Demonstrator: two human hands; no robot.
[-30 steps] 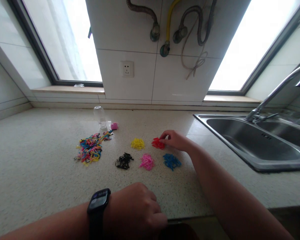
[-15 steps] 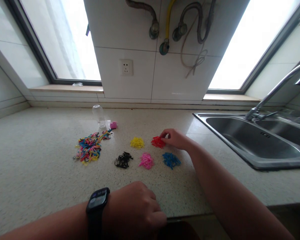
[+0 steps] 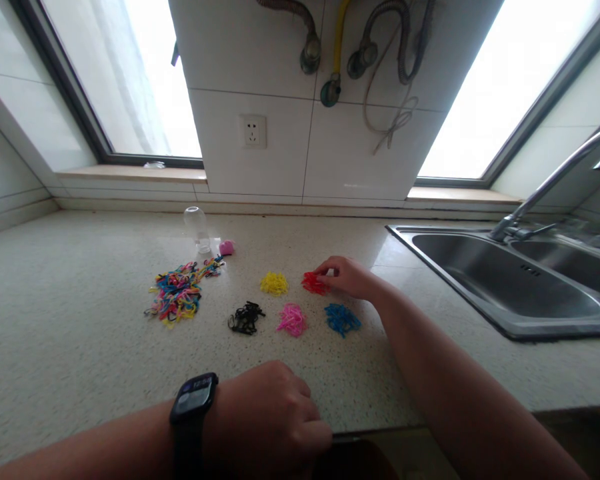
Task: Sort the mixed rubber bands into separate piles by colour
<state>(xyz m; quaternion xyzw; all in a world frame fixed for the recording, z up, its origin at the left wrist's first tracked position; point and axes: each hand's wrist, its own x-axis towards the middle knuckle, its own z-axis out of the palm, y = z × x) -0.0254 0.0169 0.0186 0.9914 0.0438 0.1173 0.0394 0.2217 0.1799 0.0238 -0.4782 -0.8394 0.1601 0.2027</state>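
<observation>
My right hand [image 3: 344, 276] reaches over the pile of red rubber bands [image 3: 312, 283], thumb and fingertips pinched together at its right side. Exactly how many bands they grip is hidden. My left hand [image 3: 270, 417], with a black watch on the wrist, rests closed in a fist at the counter's front edge. Around the red pile lie separate piles of yellow rubber bands [image 3: 274, 283], black rubber bands [image 3: 247, 318], pink rubber bands [image 3: 292, 320] and blue rubber bands [image 3: 343, 320]. A larger heap of mixed-colour rubber bands [image 3: 177, 292] spreads out to the left.
Behind the mixed heap stands a clear plastic bottle [image 3: 197, 230], with a pink cap [image 3: 227, 248] beside it. A steel sink [image 3: 510, 280] with a tall faucet [image 3: 545, 183] is set into the counter [image 3: 80, 320] at the right. A tiled wall closes off the back.
My right hand's fingertips have shifted slightly left over the red pile. My left hand stays in place, and the view has tilted a little.
</observation>
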